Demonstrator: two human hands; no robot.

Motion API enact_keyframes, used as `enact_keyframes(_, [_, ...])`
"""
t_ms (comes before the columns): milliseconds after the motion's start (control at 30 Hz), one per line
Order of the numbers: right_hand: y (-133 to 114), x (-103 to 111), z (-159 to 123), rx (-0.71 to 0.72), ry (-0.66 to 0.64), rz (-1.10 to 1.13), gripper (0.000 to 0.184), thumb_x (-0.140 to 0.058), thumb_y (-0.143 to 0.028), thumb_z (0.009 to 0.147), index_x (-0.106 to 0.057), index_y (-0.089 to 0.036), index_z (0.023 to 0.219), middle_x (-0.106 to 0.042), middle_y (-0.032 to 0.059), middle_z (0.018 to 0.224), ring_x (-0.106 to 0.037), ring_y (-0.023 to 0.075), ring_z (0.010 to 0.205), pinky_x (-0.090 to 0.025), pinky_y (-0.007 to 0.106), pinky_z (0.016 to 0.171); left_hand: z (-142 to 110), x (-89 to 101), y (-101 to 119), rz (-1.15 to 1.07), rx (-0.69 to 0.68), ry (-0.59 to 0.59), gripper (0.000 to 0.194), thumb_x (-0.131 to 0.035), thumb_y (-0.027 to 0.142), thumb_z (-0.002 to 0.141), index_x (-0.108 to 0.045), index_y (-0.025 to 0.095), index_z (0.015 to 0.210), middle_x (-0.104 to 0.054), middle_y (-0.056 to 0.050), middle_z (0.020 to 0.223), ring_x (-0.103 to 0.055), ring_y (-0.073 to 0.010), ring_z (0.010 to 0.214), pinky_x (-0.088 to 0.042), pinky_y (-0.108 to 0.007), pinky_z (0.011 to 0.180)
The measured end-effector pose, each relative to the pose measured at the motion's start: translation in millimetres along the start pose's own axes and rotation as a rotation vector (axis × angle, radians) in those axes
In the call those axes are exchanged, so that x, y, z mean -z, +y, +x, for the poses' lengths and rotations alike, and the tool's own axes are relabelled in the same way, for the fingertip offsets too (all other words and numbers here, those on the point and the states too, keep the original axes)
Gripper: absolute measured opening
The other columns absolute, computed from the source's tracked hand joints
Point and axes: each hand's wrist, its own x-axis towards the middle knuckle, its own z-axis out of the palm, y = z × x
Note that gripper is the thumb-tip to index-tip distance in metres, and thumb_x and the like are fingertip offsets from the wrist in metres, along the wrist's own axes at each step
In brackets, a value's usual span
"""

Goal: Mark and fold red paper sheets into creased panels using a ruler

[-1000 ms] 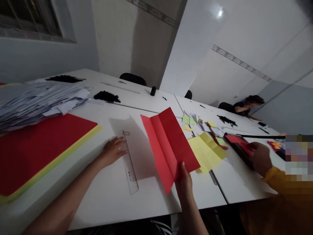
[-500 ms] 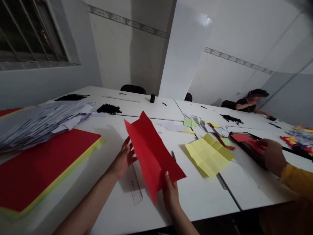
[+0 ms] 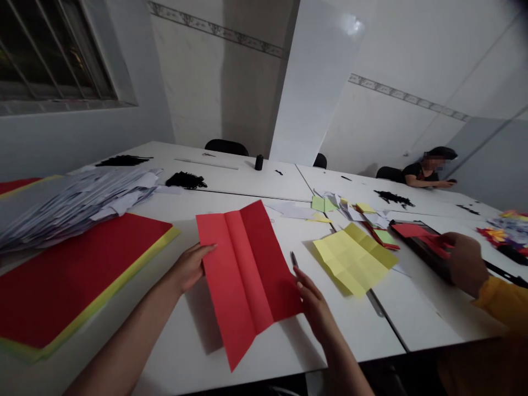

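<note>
A sheet of red paper [image 3: 247,275] with lengthwise creases is spread out above the white table, its panels bent at the folds. My left hand [image 3: 192,267] pinches its left edge, thumb on top and fingers underneath. At the right edge, my right hand [image 3: 315,302] grips the sheet near its lower corner, with part of the fingers hidden behind it. A dark pen [image 3: 293,258] lies just beyond my right fingertips. To the right rests a creased yellow sheet [image 3: 350,258], partly raised at its folds.
On the left, white paper strips [image 3: 78,203] are heaped over stacked red sheets [image 3: 91,269] with yellow ones beneath. Cut scraps [image 3: 325,203] lie mid-table. A co-worker's hand [image 3: 466,258] holds red paper at a dark paper cutter [image 3: 416,242]. Another person [image 3: 429,170] sits at the far right.
The red sheet has opened out wider and turned face up. My left hand has moved left and down along its edge; my right hand has shifted right and slightly up. The ruler is now hidden.
</note>
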Motion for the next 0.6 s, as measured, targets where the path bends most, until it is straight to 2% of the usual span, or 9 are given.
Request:
enact_keyframes(67, [-12.8, 10.2, 13.3, -0.057, -0.061, 0.025, 0.049, -0.072, -0.046, 0.069, -0.067, -0.033, 0.116, -0.063, 0.0089, 0.126, -0.06, 0.0334, 0.114, -0.052, 0.053, 0.083, -2.1, 3.2, -0.7, 0.024, 0.039, -0.034, 0.038, -0.083, 0.032, 0.062, -0.069, 0.017, 0.095, -0.072, -0.009, 0.095, -0.069, -0.0265, 0.084, -0.055, -0.03, 0.066])
enact_keyframes(133, [-22.2, 13.4, 25.7, -0.123, -0.171, 0.052, 0.06, -0.074, -0.048, 0.071, -0.06, -0.029, 0.126, -0.059, 0.0123, 0.13, -0.06, 0.0312, 0.114, -0.051, 0.052, 0.088, -6.9, 2.6, -1.5, 0.056, 0.087, -0.068, 0.042, -0.083, 0.034, 0.065, -0.07, 0.018, 0.101, -0.072, -0.01, 0.102, -0.069, -0.0276, 0.09, -0.056, -0.032, 0.07])
enact_keyframes(200, [-27.8, 8.7, 36.6, -0.154, -0.259, 0.043, 0.067, -0.073, -0.049, 0.075, -0.052, -0.029, 0.135, -0.055, 0.0127, 0.135, -0.058, 0.0284, 0.116, -0.05, 0.047, 0.09, -13.1, 0.1, -2.3, 0.078, 0.137, -0.1, 0.046, -0.083, 0.036, 0.065, -0.07, 0.018, 0.105, -0.071, -0.011, 0.105, -0.069, -0.0288, 0.092, -0.057, -0.034, 0.074])
enact_keyframes(300, [-30.5, -7.4, 50.6, -0.159, -0.272, -0.003, 0.07, -0.071, -0.05, 0.078, -0.045, -0.028, 0.139, -0.06, 0.0116, 0.128, -0.062, 0.0265, 0.109, -0.052, 0.039, 0.083, -20.9, -2.7, -2.5, 0.088, 0.18, -0.132, 0.049, -0.084, 0.036, 0.063, -0.07, 0.018, 0.107, -0.072, -0.012, 0.103, -0.069, -0.0301, 0.092, -0.057, -0.036, 0.076])
enact_keyframes(367, [-29.8, -18.2, 58.3, -0.157, -0.29, -0.004, 0.068, -0.07, -0.051, 0.078, -0.048, -0.026, 0.137, -0.066, 0.0103, 0.116, -0.065, 0.0259, 0.1, -0.052, 0.034, 0.075, -23.4, -2.5, -1.2, 0.1, 0.184, -0.127, 0.051, -0.084, 0.037, 0.063, -0.07, 0.018, 0.108, -0.072, -0.013, 0.103, -0.069, -0.0304, 0.092, -0.057, -0.036, 0.075])
enact_keyframes(433, [-28.1, -25.5, 64.0, -0.157, -0.358, -0.006, 0.059, -0.071, -0.052, 0.077, -0.057, -0.023, 0.126, -0.069, 0.0085, 0.106, -0.066, 0.0244, 0.092, -0.051, 0.031, 0.068, -23.7, -1.1, 1.1, 0.137, 0.191, -0.137, 0.052, -0.082, 0.041, 0.065, -0.069, 0.017, 0.11, -0.071, -0.014, 0.107, -0.068, -0.0308, 0.094, -0.057, -0.037, 0.075])
enact_keyframes(533, [-25.1, -28.8, 68.7, -0.154, -0.419, -0.034, 0.044, -0.071, -0.052, 0.076, -0.067, -0.018, 0.103, -0.07, 0.0059, 0.095, -0.065, 0.0201, 0.082, -0.049, 0.028, 0.066, -21.2, 0.6, 5.0, 0.257, 0.173, -0.14, 0.054, -0.077, 0.051, 0.069, -0.068, 0.018, 0.11, -0.069, -0.014, 0.112, -0.066, -0.0308, 0.101, -0.055, -0.036, 0.078])
enact_keyframes(600, [-24.2, -26.8, 69.8, -0.142, -0.412, -0.045, 0.04, -0.07, -0.052, 0.076, -0.068, -0.018, 0.096, -0.069, 0.0044, 0.09, -0.064, 0.0182, 0.079, -0.048, 0.027, 0.066, -18.8, 1.1, 7.3, 0.351, 0.132, -0.129, 0.053, -0.075, 0.053, 0.071, -0.068, 0.018, 0.109, -0.069, -0.013, 0.113, -0.064, -0.0299, 0.106, -0.054, -0.035, 0.082])
